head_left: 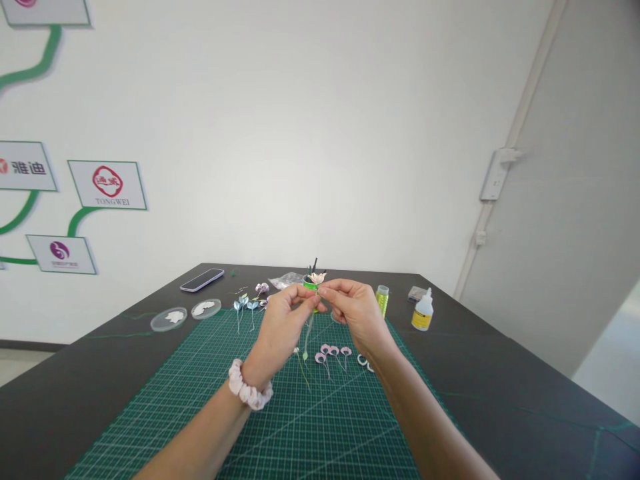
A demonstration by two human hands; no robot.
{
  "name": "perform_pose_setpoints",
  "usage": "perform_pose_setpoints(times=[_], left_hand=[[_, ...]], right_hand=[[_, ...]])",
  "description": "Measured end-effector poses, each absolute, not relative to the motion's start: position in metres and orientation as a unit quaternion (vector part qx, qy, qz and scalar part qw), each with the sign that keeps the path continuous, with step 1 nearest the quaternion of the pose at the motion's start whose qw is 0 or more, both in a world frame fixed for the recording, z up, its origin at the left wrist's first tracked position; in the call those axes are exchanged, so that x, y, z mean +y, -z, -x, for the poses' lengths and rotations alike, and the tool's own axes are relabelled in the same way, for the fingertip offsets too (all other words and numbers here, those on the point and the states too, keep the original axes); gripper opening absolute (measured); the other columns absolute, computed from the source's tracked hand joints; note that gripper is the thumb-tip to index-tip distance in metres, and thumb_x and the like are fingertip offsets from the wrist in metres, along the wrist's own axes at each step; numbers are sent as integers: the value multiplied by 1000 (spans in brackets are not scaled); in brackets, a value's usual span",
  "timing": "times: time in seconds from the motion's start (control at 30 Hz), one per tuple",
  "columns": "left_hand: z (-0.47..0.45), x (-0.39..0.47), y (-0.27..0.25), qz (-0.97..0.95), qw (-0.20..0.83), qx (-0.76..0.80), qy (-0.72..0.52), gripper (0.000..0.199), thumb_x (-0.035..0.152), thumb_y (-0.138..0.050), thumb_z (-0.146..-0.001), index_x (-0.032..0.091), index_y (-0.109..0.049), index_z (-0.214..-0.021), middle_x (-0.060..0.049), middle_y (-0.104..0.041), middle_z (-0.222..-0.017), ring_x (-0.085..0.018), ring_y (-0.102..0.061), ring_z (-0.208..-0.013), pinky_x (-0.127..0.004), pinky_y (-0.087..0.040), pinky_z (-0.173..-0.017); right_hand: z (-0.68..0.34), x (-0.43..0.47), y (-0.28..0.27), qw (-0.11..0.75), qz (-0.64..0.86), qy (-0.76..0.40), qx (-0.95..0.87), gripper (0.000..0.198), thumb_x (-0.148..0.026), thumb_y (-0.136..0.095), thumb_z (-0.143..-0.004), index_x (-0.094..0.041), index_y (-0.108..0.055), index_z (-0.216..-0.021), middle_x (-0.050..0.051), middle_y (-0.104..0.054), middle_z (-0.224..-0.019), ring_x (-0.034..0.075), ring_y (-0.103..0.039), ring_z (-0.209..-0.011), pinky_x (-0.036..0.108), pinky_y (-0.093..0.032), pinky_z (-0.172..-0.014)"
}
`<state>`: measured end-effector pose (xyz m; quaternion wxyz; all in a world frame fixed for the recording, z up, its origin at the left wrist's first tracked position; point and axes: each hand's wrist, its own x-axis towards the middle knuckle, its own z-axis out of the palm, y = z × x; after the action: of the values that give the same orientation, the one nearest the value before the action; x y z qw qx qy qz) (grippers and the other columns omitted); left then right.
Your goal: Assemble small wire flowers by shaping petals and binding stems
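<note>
A small pale pink artificial flower [317,277] stands upright above my fingertips, its thin stem [310,325] hanging down over the mat. My left hand [290,313] pinches the stem between thumb and fingers. Close against it, my right hand [354,310] also pinches the stem just under the bloom. Fingers partly hide the point where they grip. Below lie pink wired petals [334,352] and a short green leaf sprig [305,357]. Blue wired petals [243,303] rest left of my left hand.
A green cutting mat [200,400] covers the middle of the dark table [500,393]. Right: a yellow-green thread spool [383,300], glue bottle [423,313], white rings [362,360]. Left: a phone [202,280] and shallow dishes [156,323]. Behind: a green container [309,287], plastic bag [286,280].
</note>
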<state>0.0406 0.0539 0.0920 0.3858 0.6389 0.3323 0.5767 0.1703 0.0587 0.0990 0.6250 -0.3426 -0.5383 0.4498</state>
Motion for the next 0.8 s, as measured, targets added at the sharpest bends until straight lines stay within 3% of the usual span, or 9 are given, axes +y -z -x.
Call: perform_pose_setpoints(times=[0.8], left_hand=[[-43, 50, -95, -609, 446, 309, -579, 17, 24, -62, -80, 17, -66, -65, -1, -66, -66, -14, -57, -70, -30, -45, -80]], right_hand=[[-172, 59, -99, 627, 358, -451, -525, 29, -41, -79, -55, -14, -69, -61, -6, -46, -40, 5, -30, -39, 21, -20, -40]])
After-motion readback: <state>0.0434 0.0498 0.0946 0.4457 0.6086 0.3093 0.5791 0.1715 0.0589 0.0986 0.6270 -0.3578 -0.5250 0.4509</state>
